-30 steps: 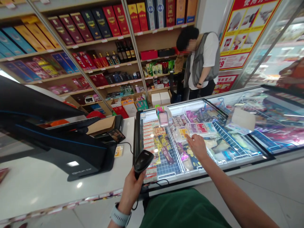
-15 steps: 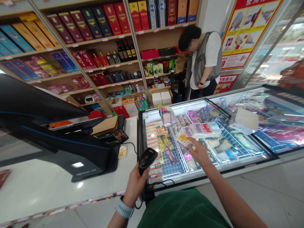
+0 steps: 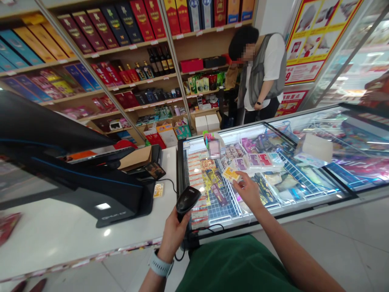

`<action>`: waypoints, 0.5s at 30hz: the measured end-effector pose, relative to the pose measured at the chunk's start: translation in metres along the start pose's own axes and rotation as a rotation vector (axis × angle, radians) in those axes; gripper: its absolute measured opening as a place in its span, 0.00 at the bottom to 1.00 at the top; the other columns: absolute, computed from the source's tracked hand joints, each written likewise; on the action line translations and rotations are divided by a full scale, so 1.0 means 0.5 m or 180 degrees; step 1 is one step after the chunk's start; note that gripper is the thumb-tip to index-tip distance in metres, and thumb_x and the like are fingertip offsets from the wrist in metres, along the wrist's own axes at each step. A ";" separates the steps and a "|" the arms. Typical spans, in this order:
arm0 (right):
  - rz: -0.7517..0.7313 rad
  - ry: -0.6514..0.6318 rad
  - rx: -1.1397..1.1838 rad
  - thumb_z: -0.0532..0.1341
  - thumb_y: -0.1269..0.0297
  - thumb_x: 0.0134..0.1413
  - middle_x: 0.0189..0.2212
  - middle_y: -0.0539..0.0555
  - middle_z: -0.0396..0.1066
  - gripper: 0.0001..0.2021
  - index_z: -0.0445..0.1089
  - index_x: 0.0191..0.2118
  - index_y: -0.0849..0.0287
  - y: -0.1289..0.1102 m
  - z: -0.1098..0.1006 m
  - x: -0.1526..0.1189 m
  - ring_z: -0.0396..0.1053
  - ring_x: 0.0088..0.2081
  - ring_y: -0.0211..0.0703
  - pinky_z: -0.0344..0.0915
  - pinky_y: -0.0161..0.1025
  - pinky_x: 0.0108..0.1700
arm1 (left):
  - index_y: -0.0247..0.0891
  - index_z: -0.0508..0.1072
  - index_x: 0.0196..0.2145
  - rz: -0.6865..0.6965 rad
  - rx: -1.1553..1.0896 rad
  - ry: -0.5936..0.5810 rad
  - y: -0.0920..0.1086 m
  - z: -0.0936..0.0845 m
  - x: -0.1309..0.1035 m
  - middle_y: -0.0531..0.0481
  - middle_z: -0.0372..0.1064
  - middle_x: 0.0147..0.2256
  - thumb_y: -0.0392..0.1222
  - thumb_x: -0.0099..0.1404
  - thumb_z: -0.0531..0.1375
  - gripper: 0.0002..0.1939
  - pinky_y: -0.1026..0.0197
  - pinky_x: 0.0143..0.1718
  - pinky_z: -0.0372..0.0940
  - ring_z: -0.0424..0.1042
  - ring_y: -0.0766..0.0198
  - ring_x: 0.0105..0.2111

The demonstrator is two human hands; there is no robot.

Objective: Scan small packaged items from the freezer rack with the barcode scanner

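Note:
My left hand is wrapped round the handle of a black barcode scanner, whose head points up and to the right over the freezer's left edge. My right hand is above the glass top of the chest freezer, with thumb and fingers closed on the right edge of a small yellow-and-white packet. Just beyond that packet, a purple-and-white packet and a red-and-white packet lie in a row with others. Part of the yellow packet's edge is hidden by my fingers.
At left a black checkout terminal stands on the white counter, a small yellow packet beside it. An open white box rests on the freezer glass. A person stands behind the freezer, near shelves of boxes and bottles.
My right hand has moved slightly left, and its fingers have closed on the yellow packet, which has shifted a little left. My left hand still holds the scanner.

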State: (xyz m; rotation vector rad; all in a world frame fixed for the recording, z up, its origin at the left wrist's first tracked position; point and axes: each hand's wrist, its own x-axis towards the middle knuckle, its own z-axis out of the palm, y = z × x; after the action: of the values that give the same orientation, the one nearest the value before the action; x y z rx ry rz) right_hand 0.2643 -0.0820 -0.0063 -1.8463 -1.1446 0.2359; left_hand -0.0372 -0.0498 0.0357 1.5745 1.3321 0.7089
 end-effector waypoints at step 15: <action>0.0030 0.0025 0.0477 0.54 0.62 0.54 0.37 0.53 0.74 0.26 0.59 0.60 0.56 0.008 0.004 -0.009 0.71 0.29 0.39 0.69 0.37 0.33 | 0.33 0.70 0.47 0.0002 0.0022 0.0026 -0.006 0.005 -0.006 0.41 0.75 0.44 0.52 0.59 0.60 0.24 0.53 0.48 0.66 0.73 0.52 0.45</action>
State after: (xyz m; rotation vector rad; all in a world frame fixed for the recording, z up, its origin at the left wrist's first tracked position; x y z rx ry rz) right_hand 0.2631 -0.0850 -0.0115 -1.7195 -1.0835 0.3110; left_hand -0.0372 -0.0532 0.0323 1.5790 1.3415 0.7126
